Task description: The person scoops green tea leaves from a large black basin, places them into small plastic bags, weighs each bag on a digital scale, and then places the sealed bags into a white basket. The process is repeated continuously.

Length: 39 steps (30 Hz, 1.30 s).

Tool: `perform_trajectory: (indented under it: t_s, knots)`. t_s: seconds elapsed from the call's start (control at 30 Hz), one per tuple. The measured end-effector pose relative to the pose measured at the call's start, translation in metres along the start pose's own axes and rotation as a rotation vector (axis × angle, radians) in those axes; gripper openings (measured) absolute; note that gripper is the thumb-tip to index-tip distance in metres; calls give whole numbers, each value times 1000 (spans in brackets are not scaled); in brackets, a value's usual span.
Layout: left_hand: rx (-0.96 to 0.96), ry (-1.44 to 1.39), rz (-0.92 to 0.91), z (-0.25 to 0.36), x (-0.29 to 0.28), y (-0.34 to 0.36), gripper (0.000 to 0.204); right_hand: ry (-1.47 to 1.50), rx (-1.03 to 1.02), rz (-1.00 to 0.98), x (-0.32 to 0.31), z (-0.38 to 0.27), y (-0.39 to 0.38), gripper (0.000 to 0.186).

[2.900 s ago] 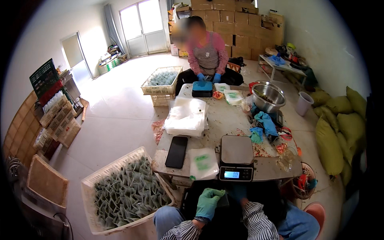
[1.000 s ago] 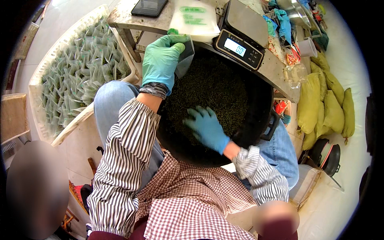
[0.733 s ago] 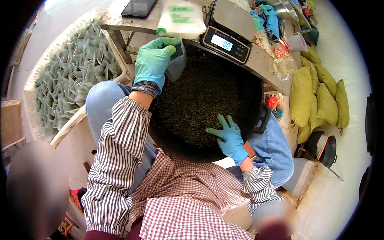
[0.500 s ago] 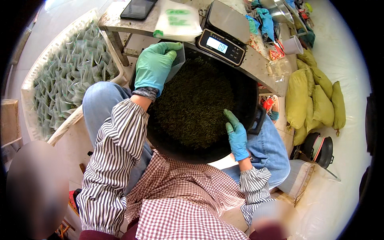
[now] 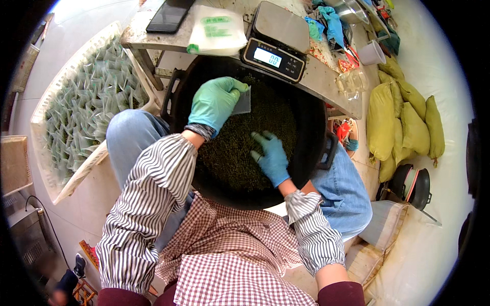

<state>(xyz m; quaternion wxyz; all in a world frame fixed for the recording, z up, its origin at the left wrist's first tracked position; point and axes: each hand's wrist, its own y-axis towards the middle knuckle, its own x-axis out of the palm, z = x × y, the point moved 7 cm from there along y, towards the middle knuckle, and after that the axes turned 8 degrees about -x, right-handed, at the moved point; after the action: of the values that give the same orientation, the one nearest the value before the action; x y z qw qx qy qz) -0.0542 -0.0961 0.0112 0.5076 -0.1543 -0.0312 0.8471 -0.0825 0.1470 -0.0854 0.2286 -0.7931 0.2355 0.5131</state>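
Left hand [image 5: 215,104] pinches a bag [image 5: 243,101] above the pan [image 5: 313,112]; right hand [image 5: 272,159], fingers spread, nears its granules [image 5: 232,166]. A slack pinch could drop the bag.

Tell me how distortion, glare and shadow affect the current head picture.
Head view: fisheye distortion bends the front edge of the table, and black fills the corners; head view: the floor at upper left looks washed out, while the black pan shows little inner-wall detail.

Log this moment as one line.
green-blue-gloved left hand: holds small translucent pouch | blue-gloved right hand: over dark-green granules, contact unclear | round black pan: holds granules, under both hands
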Motion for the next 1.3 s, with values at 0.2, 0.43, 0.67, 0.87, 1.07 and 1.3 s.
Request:
perform_trajectory:
  t_s: [0.2, 0.43, 0.67, 0.87, 1.07, 1.3]
  knots:
    - [-93, -64, -13, -4, -9, 1, 22, 301, -24, 97, -51, 22, -20, 49]
    - [-50, -68, -19, -1, -5, 3, 22, -132, -172, -197, -16, -58, -53, 51]
    - [-131, -125, -66, -4, -4, 3, 22, 577, 186, -32, -22, -12, -55, 17]
    - [-182, -130, -93, -4, 2, 6, 22, -63, -80, -266, 1, -41, -52, 33]
    - [-162, -86, -86, -4, 4, 6, 22, 1162, 291, 27, -20, 7, -57, 26]
    - [-150, 3, -88, 1, 2, 5, 25, 1358, 493, 275, -92, 23, -54, 18]
